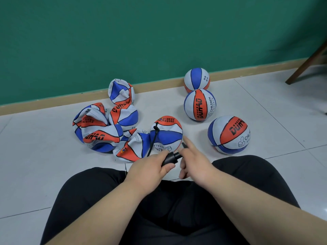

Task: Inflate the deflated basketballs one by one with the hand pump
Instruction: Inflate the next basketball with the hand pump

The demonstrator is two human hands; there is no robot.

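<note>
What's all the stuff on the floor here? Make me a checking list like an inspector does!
Surface: white tiled floor.
Job's things: three inflated balls on the right; a heap of flat balls on the left; the nearest ball hooked to the black pump.
Clutter: nothing seen.
Hands: left hand grips the pump; right hand at its handle, grip blurred.
Cables: black hose from pump to nearest ball.
Surroundings: green wall, wooden leg.

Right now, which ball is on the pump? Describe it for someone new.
From the green wall, come down the tiled floor to the hand pump. The ball just beyond it sits between the crumpled pile and three round balls. Only it has the black hose plugged into it.
</note>
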